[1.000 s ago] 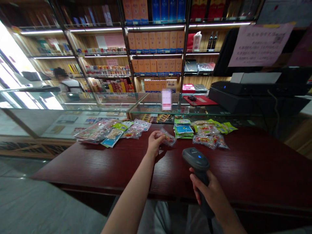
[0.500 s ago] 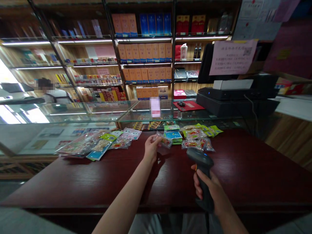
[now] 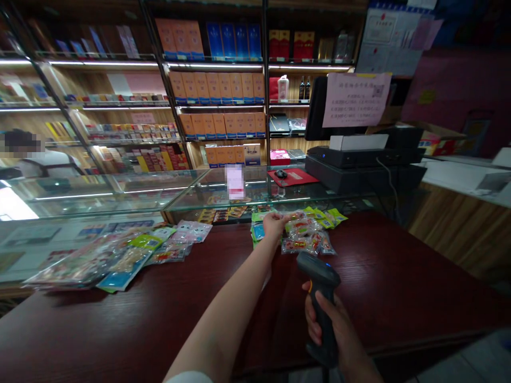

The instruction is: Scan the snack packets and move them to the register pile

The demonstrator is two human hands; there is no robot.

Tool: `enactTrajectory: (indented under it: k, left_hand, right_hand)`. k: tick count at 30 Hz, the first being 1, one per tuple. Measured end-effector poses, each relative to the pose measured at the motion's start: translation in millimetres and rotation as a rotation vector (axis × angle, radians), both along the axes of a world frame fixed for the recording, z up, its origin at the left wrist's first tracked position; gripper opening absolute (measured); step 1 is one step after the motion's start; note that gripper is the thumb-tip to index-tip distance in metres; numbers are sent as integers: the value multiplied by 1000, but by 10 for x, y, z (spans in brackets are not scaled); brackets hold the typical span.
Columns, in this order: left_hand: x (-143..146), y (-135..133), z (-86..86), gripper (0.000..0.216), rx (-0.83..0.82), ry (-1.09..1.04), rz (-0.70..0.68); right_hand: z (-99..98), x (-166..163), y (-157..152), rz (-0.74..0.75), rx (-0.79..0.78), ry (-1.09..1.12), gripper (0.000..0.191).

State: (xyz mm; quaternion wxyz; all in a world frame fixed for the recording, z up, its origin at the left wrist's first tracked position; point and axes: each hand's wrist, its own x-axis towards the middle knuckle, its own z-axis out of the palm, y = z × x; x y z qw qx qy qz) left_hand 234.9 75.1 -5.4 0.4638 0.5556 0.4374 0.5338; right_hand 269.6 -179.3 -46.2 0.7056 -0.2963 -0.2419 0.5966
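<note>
My right hand is wrapped round the grip of a black barcode scanner, held above the dark wooden counter with a small blue light on its top. My left hand is stretched out to the back of the counter, its fingers pinched on a small clear snack packet at the edge of a pile. Other packets there partly hide the held one. Several clear and green snack packets make up this pile. Just left of the hand, partly covered by it, stands a stack of green and blue packets.
More snack bags lie on the counter's left. Behind runs a glass display case with a mouse on a red mat. A monitor stands at the right. A person is at the far left before stocked shelves.
My left hand has moved right with the small packet, from left of the green and blue stack to the right pile. The view has turned rightward. My right hand still grips the scanner.
</note>
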Motion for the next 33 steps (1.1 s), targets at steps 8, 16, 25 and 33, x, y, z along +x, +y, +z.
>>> enactTrajectory:
  k: [8,16,25,33]
  left_hand:
    - [133,14,141,24,112,593,73]
    - [30,-143,217,27,176,1008,77]
    - [-380,-327,213,18,232,830,-27]
    - [-1264,-580,78,14,302,669,-57]
  right_hand:
    - [-132,45,93,29,14,8,33]
    - [-63,23,43,3,2,-11,33]
    - [32,-8,-38,-42,-32,-68,32]
    - [194,-223,-129,-52,-182,-269,43]
